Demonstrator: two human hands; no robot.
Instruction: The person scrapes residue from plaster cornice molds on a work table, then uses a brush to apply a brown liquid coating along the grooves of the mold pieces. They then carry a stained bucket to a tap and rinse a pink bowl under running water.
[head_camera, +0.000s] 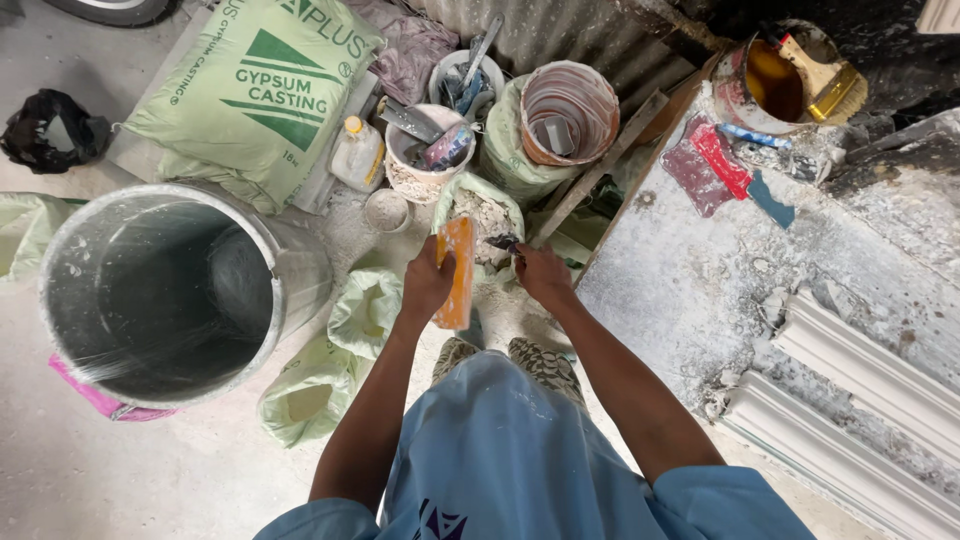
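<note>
My left hand (426, 283) grips an orange flat plastic card (458, 272), held upright in front of me. My right hand (541, 274) is closed on a small dark tool (503, 242) whose tip sits close to the card's upper edge. Both hands hover over an open green bag of white powder (487, 212) on the floor. My feet in patterned shoes (545, 360) stand just below.
A large metal drum (160, 290) stands at left. A green plaster sack (255, 90) lies behind it. Buckets with tools (425, 150) and a plastic-lined tub (568, 110) sit ahead. A dusty workbench (700, 280) at right carries white mouldings (860, 390) and a tin with a brush (790, 70).
</note>
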